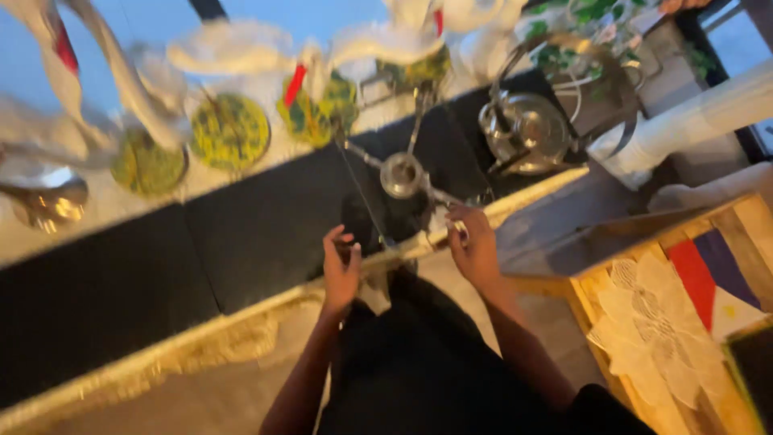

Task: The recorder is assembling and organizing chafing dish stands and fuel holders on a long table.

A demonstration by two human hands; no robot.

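Observation:
The view is blurred. My left hand (341, 267) hovers at the pale front edge of a black counter (241, 234), fingers curled and apart, nothing visible in it. My right hand (473, 246) rests on the same edge, fingertips against the rim just below a small metal burner (403, 174). Whether its fingers pinch anything there is unclear. My dark-clothed body fills the bottom centre.
A steel kettle (527, 129) stands at the back right of the counter. Round green and yellow dishes (230, 130) and white cloth-like shapes (233, 47) line the far side. A wooden pallet table (745, 221) with a lace doily (656, 322) stands to my right.

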